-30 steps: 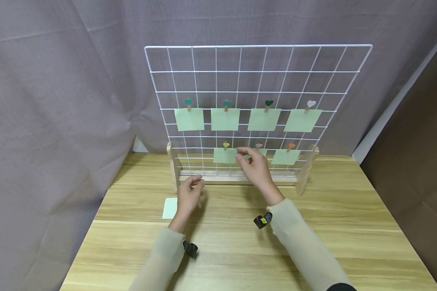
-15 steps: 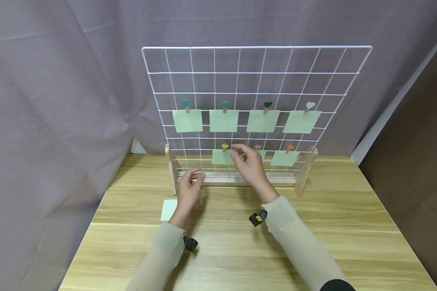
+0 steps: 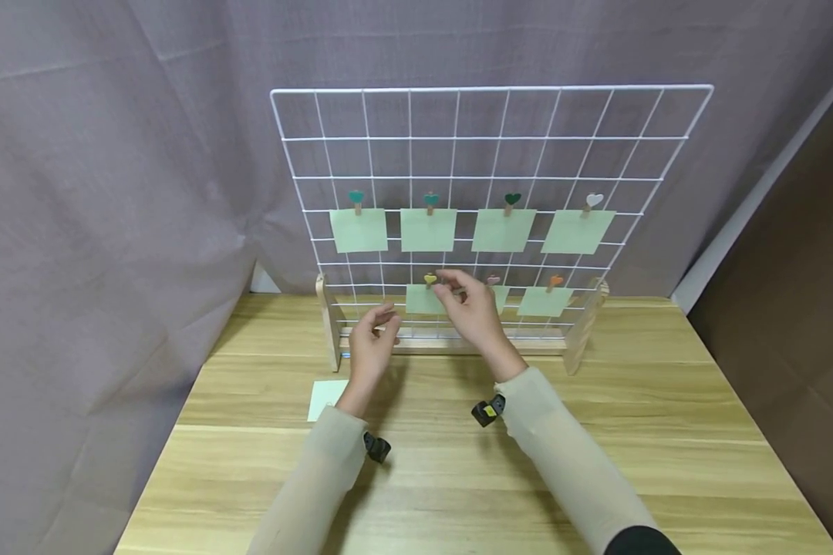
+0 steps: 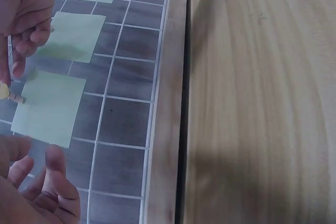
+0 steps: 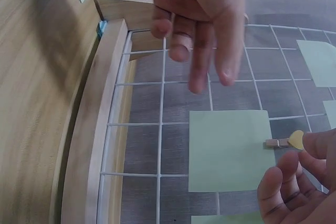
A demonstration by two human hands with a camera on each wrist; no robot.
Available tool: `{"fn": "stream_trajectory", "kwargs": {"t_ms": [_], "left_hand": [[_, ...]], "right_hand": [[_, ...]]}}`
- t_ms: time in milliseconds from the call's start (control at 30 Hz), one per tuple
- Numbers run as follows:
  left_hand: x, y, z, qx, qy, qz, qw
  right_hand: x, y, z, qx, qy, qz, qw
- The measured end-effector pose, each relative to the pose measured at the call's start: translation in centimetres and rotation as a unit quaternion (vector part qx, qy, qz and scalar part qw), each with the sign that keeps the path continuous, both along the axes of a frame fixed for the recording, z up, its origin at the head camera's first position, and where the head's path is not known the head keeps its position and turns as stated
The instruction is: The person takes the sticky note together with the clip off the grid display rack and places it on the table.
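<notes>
My right hand (image 3: 473, 310) is raised at the lower row of the white wire grid (image 3: 458, 139), thumb and index finger apart. A fingertip is right at the yellow heart of a small wooden clothespin (image 5: 281, 142). This clothespin fastens a pale green paper note (image 5: 228, 150) to the grid. To the left of that note is my left hand (image 3: 373, 343), fingers loosely bent and holding nothing. In the right wrist view its fingertips (image 5: 227, 74) are apart from the note's edge. Two more notes hang to the right, the middle one (image 4: 73, 35) partly hidden by my right hand.
Several green notes (image 3: 358, 231) hang in the upper row under heart clothespins. A loose note (image 3: 325, 397) lies on the wooden table (image 3: 430, 486), left of my left wrist. Near the stand's left foot (image 3: 328, 324) is a small blue thing (image 5: 102, 27). Behind is a grey curtain (image 3: 125, 193).
My right hand has moved a little left and up, closer to the yellow-heart clothespin. My left hand has risen and moved right toward the note under it. The notes stay in place.
</notes>
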State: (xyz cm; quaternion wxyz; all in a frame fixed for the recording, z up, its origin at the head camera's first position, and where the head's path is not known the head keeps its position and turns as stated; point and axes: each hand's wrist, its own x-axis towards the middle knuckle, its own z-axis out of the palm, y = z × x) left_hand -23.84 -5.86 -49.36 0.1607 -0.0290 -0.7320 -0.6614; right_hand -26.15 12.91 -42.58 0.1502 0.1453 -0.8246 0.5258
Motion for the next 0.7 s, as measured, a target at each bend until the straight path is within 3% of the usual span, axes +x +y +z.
{"fn": "stream_trajectory", "kwargs": {"t_ms": [400, 700], "left_hand": [[-1.2, 1.6, 0.3, 0.01, -0.004, -0.008, 0.9999], [-1.5, 1.8, 0.6, -0.013, -0.005, 0.008, 0.9999]], "right_hand": [[-0.6, -0.6, 0.1, 0.012, 0.007, -0.001, 0.9999], [-1.1, -1.0, 0.2, 0.034, 0.023, -0.001, 0.9992]]}}
